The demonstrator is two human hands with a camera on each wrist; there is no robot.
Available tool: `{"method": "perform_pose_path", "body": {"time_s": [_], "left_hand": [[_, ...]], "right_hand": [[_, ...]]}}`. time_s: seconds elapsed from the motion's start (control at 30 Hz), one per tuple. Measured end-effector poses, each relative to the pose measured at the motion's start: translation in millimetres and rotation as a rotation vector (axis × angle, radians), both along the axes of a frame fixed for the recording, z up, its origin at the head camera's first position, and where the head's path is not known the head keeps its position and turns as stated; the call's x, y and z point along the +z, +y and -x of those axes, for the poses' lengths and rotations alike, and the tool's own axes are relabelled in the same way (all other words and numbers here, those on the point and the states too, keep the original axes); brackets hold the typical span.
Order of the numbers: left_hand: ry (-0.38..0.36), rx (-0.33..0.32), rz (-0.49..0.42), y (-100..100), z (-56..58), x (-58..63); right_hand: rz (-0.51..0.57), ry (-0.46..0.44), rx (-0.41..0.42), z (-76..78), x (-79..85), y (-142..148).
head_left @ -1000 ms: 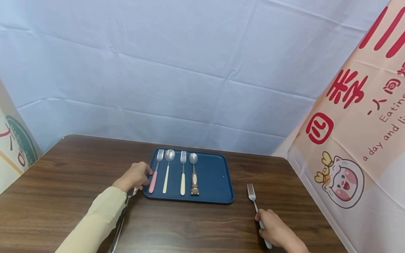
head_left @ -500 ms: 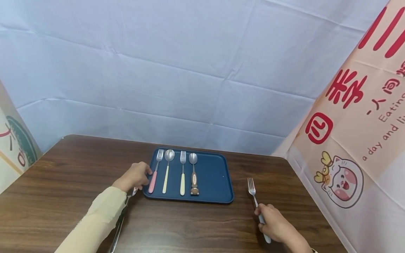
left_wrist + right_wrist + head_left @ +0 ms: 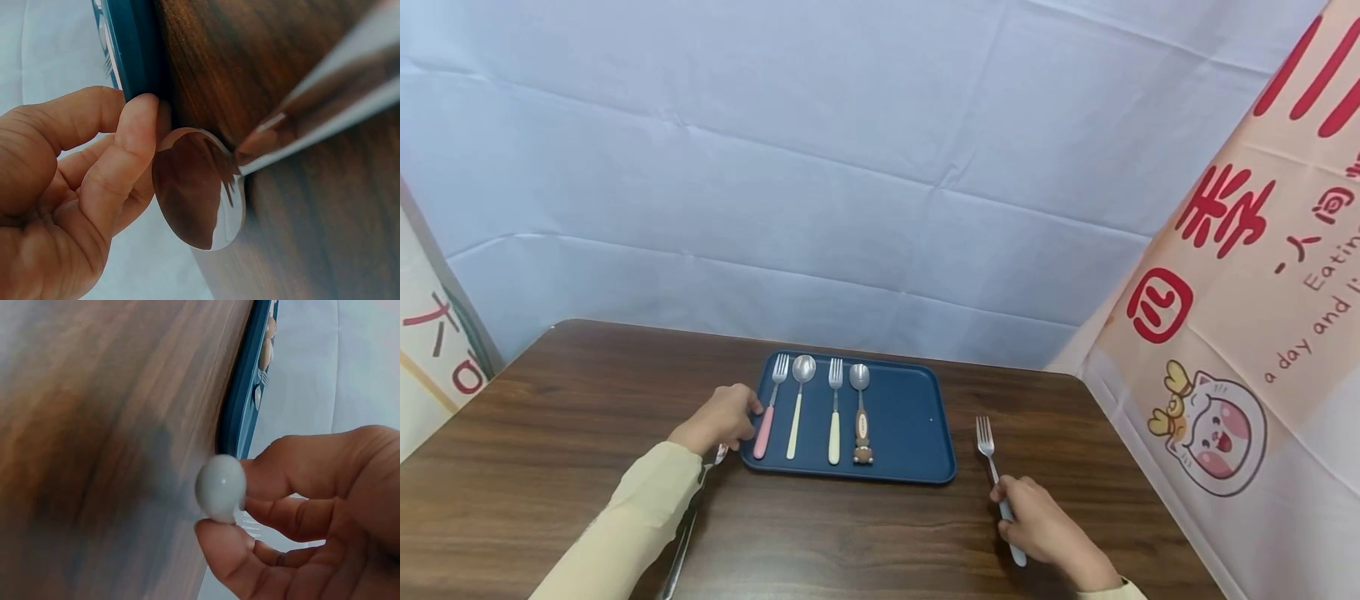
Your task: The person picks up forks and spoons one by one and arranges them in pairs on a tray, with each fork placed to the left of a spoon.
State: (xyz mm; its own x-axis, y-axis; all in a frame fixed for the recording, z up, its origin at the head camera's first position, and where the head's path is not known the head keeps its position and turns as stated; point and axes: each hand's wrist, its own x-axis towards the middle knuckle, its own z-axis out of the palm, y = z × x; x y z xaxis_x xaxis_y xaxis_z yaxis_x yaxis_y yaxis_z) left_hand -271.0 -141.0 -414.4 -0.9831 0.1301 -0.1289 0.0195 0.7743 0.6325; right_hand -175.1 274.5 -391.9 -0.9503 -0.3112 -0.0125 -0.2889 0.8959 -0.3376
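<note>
My left hand is at the near left corner of the blue tray, its thumb and fingers pinching the rim in the left wrist view. Just beside those fingers a metal spoon lies on the table, its handle running back beneath the sleeve. My right hand holds a fork by its pale handle, tines pointing away, to the right of the tray. The right wrist view shows the rounded handle end between thumb and fingers.
On the tray lie a pink-handled fork, a spoon with a slim cream handle, a cream-handled fork and a bear-handled spoon. A white cloth hangs behind the brown table.
My right hand has moved forward and slightly left with the fork, towards the tray. The left hand and the tray have stayed in place.
</note>
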Motion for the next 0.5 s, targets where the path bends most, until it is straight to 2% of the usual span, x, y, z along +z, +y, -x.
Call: {"method": "perform_pose_path", "body": {"time_s": [0.13,0.37,0.5], "left_hand": [[-0.006,0.008,-0.002,0,-2.0,2.4],[0.010,0.003,0.005,0,-2.7,2.3],[0.017,-0.003,-0.001,0,-3.2,1.0]], "right_hand": [[0.018,0.007,-0.009,9.9,1.8,-8],[0.094,-0.032,-0.036,26.6,2.5,-27],[0.110,-0.014,-0.030,33.7,0.8,-35]]}}
